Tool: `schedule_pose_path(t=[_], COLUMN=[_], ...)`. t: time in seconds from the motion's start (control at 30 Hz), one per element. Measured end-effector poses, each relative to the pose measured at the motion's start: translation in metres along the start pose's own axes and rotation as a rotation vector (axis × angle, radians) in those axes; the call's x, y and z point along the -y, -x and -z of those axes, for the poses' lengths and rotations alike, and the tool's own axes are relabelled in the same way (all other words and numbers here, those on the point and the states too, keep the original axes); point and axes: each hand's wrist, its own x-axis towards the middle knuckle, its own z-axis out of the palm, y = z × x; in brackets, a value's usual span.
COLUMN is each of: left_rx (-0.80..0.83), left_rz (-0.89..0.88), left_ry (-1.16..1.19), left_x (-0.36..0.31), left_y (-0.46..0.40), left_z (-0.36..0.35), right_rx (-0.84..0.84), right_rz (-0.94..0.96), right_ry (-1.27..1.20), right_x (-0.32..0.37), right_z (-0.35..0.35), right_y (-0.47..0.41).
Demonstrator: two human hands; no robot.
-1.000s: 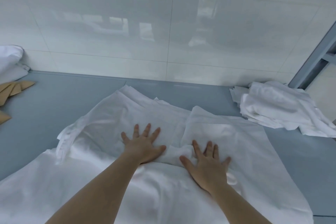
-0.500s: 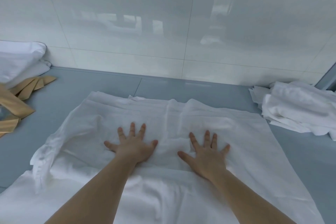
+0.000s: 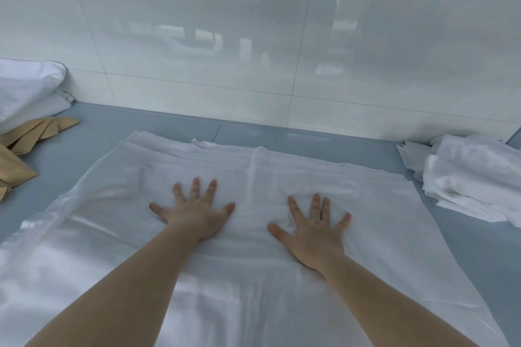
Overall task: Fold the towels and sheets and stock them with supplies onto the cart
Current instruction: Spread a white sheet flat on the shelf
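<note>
Your left hand (image 3: 194,213) and right hand (image 3: 314,229) lie flat, fingers spread, pressing on a white sheet (image 3: 282,290) that fills the lower centre of the frame on a grey-blue table (image 3: 169,127). A raised crease runs up the sheet between your hands. At the right edge you have a rumpled pile of white cloths (image 3: 473,177). At the left edge sit tan paper pieces (image 3: 25,138), with a white pillow (image 3: 25,87) above them against the glossy white wall (image 3: 197,36).
</note>
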Motion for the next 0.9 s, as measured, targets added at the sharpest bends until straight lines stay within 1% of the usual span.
schedule_pose_path(t=[0.23, 0.6, 0.8, 0.83, 0.9], left_rx=[-0.046, -0.121, -0.199, -0.217, -0.271], left_rz=[0.019, 0.022, -0.006, -0.013, -0.032], left_ry=[-0.018, -0.011, 0.017, 0.021, 0.041], left_x=[0.002, -0.007, -0.009, -0.009, -0.009], left_y=[-0.034, -0.104, -0.125, -0.126, -0.126], left_z=[0.006, 0.027, 0.029, 0.028, 0.028], right_rx=[-0.039, -0.09, -0.058, -0.09, -0.219], right_rz=[0.017, 0.051, 0.067, 0.079, 0.156], right_ry=[-0.012, -0.008, -0.023, -0.038, -0.07], right_x=[0.01, 0.019, 0.026, 0.029, 0.045], right_z=[0.002, 0.015, 0.029, 0.029, 0.023], right_y=[-0.038, -0.123, -0.139, -0.136, -0.121])
